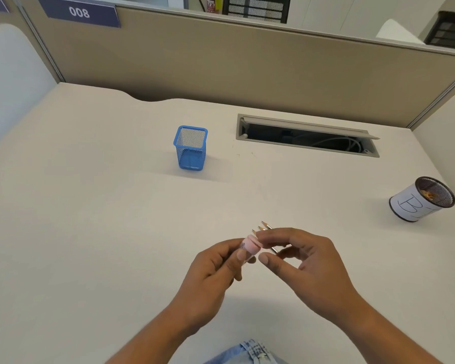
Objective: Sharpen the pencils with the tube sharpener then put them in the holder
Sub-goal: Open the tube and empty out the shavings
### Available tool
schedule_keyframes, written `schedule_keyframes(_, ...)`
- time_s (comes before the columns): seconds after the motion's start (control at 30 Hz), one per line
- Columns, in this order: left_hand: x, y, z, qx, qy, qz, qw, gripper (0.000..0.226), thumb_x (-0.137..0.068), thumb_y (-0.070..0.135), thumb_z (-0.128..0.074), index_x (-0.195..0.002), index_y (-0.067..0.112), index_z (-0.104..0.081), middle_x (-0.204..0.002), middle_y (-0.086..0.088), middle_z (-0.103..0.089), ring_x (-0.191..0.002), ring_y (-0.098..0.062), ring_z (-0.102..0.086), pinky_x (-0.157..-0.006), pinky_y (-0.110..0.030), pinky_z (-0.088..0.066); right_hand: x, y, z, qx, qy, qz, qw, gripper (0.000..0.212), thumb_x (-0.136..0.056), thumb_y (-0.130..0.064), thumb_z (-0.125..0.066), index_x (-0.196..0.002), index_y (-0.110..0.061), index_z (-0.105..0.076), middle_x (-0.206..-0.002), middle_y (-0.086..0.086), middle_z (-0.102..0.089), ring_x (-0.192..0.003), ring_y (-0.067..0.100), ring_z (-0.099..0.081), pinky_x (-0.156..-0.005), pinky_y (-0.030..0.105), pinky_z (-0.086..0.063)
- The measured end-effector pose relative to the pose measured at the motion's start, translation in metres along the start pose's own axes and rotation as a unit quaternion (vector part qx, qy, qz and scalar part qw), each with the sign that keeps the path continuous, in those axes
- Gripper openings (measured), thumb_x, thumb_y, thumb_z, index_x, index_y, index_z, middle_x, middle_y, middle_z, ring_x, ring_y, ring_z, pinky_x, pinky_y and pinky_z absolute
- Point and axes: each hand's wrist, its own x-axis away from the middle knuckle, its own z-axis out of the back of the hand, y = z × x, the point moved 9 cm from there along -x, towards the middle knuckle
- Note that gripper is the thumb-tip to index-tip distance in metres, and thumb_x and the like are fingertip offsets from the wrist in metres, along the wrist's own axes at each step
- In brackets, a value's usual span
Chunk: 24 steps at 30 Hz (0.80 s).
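1. We are looking down at a pale worktop (90, 206) with both hands meeting near its front edge, and nothing is lying between them and the containers farther out.
2. Well ahead of the hands and a little to their left, a blue mesh holder (190, 147) is standing upright and looking empty.
3. Far off to the right of the hands, a black mesh cup (422, 198) wrapped in white paper with a handwritten letter is standing, with something orange-brown showing inside.
4. Beyond the hands to the right, a cable hatch (307, 135) is lying open in the worktop, with cables showing in its dark slot.
5. A beige partition (247, 64) is closing off the far side, carrying a sign (79, 12) reading 008 at its upper left.
6. Our left hand (216, 269) is closing its fingers around the tube sharpener (250, 248), a small clear tube with a pale pink cap, held just above the worktop.
7. Our right hand (307, 264) is pinching the pink cap end between thumb and forefinger, the other fingers loosely curled.
8. The pencils (264, 227) are lying just behind the right hand's fingers, three sharpened tips pointing away from us; we cannot tell whether that hand is touching them.
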Motion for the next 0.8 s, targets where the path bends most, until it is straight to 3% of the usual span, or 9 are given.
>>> schedule_keyframes(0.07,-0.001,0.000,0.003,0.009,0.008,0.004,1.000,0.029,-0.089,0.043,-0.053,-0.106,0.029,-0.072,-0.085,0.005,-0.069,-0.068,-0.012,-0.048,-0.059,-0.024,-0.040,0.005,0.001,-0.003,0.005,0.005,0.016,1.000,0.024,-0.079,-0.013,-0.079,-0.098,-0.029,-0.078,-0.101,-0.017,-0.076,-0.095,0.014,-0.070,-0.070,0.019,-0.054)
schedule_keyframes(0.2,-0.001,0.005,-0.001,-0.004,-0.006,-0.007,1.000,0.026,-0.091,0.044,-0.054,-0.104,0.030,-0.073,-0.075,0.014,-0.064,-0.065,-0.009,-0.045,-0.060,-0.019,-0.039,0.013,-0.001,-0.005,0.039,0.059,0.051,0.996,0.019,-0.081,-0.010,-0.077,-0.085,-0.029,-0.078,-0.101,-0.013,-0.075,-0.091,0.018,-0.070,-0.062,0.028,-0.055)
schedule_keyframes(0.3,-0.002,0.009,-0.005,-0.010,-0.020,-0.015,1.000,0.023,-0.096,0.036,-0.053,-0.100,0.025,-0.073,-0.066,0.018,-0.059,-0.063,-0.007,-0.043,-0.060,-0.014,-0.038,0.014,-0.011,-0.006,0.049,0.079,0.090,0.992,0.018,-0.081,-0.006,-0.077,-0.076,-0.024,-0.075,-0.093,-0.010,-0.073,-0.088,0.018,-0.069,-0.067,0.021,-0.052)
schedule_keyframes(0.47,-0.003,0.014,-0.007,-0.009,-0.033,-0.021,0.999,0.026,-0.093,0.035,-0.052,-0.105,0.025,-0.073,-0.065,0.017,-0.057,-0.062,-0.009,-0.040,-0.058,-0.016,-0.036,0.012,-0.015,-0.005,0.049,0.084,0.109,0.989,0.016,-0.081,-0.006,-0.078,-0.071,-0.016,-0.069,-0.087,-0.008,-0.071,-0.084,0.019,-0.069,-0.079,0.031,-0.054)
schedule_keyframes(0.57,-0.006,0.019,-0.013,-0.057,-0.067,-0.026,0.996,0.022,-0.096,0.030,-0.054,-0.110,0.025,-0.070,-0.068,0.018,-0.057,-0.065,-0.007,-0.045,-0.062,-0.016,-0.039,0.006,-0.010,0.002,0.012,0.068,0.082,0.994,0.015,-0.077,-0.010,-0.078,-0.075,-0.018,-0.064,-0.087,-0.003,-0.067,-0.082,0.021,-0.067,-0.071,0.031,-0.056)
schedule_keyframes(0.7,-0.009,0.031,-0.023,-0.112,-0.095,-0.047,0.988,0.025,-0.093,0.027,-0.058,-0.117,0.030,-0.065,-0.090,-0.003,-0.065,-0.080,-0.030,-0.053,-0.070,-0.034,-0.046,0.002,0.009,0.012,-0.137,0.028,-0.019,0.990,0.024,-0.073,-0.012,-0.078,-0.094,-0.010,-0.066,-0.094,0.009,-0.073,-0.087,0.030,-0.070,-0.068,0.036,-0.058)
schedule_keyframes(0.73,-0.010,0.034,-0.025,-0.138,-0.095,-0.054,0.984,0.025,-0.094,0.027,-0.058,-0.118,0.032,-0.065,-0.089,0.000,-0.064,-0.079,-0.028,-0.053,-0.070,-0.034,-0.046,0.002,0.012,0.014,-0.159,0.024,-0.038,0.986,0.029,-0.072,-0.011,-0.078,-0.098,-0.012,-0.067,-0.096,0.009,-0.074,-0.085,0.027,-0.070,-0.068,0.032,-0.057)
schedule_keyframes(0.8,-0.011,0.040,-0.029,-0.189,-0.084,-0.071,0.976,0.026,-0.096,0.023,-0.058,-0.119,0.032,-0.063,-0.083,0.016,-0.059,-0.071,-0.006,-0.050,-0.066,-0.018,-0.042,0.002,0.012,0.021,-0.151,0.021,-0.045,0.987,0.031,-0.071,-0.013,-0.077,-0.100,-0.022,-0.071,-0.094,0.005,-0.074,-0.079,0.019,-0.067,-0.067,0.027,-0.056)
